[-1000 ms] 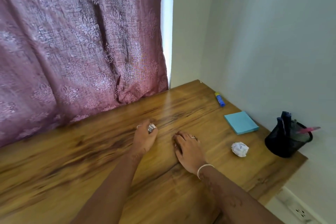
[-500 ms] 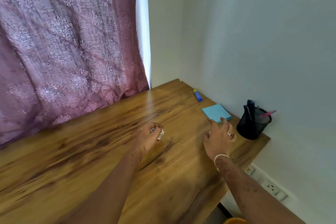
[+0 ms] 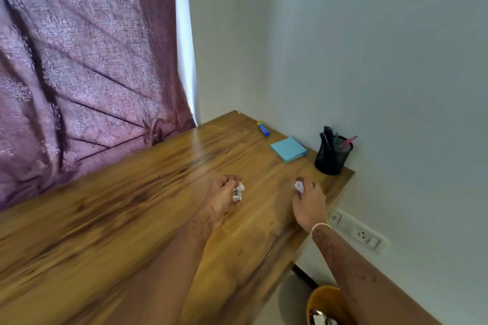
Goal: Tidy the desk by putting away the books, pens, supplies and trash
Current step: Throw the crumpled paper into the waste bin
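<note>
Desk: wood-grain desk point(image 3: 158, 206), its right end close to a pale wall point(image 3: 369, 60); a mauve curtain point(image 3: 79, 74) hangs behind the far edge.
Floor: orange bin point(image 3: 320, 298) at near right, below a socket strip point(image 3: 356, 231).
Left hand point(image 3: 221, 195): fingers curled round a printed paper wad point(image 3: 237, 192), over mid-desk.
Right hand point(image 3: 309, 203): fingers curled round a white paper wad point(image 3: 299, 187), near the desk's right end.
Glue stick point(image 3: 263, 128): lying flat at far right, long axis far-left to near-right, yellow cap at the far end.
Pen cup point(image 3: 331, 158): pens upright, the pink one leaning right; a blue sticky-note pad point(image 3: 288, 149) lies between it and the glue stick.
</note>
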The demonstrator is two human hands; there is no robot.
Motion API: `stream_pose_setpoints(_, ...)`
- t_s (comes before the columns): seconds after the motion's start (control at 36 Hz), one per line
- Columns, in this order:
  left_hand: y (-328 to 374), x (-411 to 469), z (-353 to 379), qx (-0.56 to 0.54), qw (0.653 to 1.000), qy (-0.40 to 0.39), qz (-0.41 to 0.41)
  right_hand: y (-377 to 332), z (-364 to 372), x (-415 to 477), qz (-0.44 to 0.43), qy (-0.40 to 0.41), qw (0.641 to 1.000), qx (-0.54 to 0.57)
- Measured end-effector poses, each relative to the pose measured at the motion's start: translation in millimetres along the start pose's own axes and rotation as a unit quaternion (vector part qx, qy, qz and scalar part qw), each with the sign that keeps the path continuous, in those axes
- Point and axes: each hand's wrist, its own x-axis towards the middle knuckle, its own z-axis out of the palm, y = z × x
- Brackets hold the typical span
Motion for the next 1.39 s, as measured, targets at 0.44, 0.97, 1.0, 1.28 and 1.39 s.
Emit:
stream_pose_setpoints(0.44,-43.0,-86.4,109.4,-0.023,0.981,-0.181,-0.067,68.1,-74.9,-101.4,0.151,0.073,0.972,0.167)
stream_pose_setpoints(0.97,-152.1,-150.2,233.0,-0.012,0.974,-0.158,-0.163,250.2,-149.4,-161.4,0.316,0.044,0.914,0.250)
stream_pose_setpoints(1.0,-162.8,-151.9,236.6,-0.016,0.973,-0.151,-0.172,260.4,-150.2,-163.9,0.329,0.045,0.908,0.254)
stream_pose_setpoints(1.28,-291.5,-128.1,254.0,0.029,0.956,-0.089,-0.278,377.2,-88.5,-188.4,0.479,0.037,0.810,0.337)
stream_pose_setpoints(1.39,-369.6,-90.9,265.2,0.078,0.946,-0.085,-0.305,435.2,-28.5,-190.8,0.512,0.033,0.782,0.353)
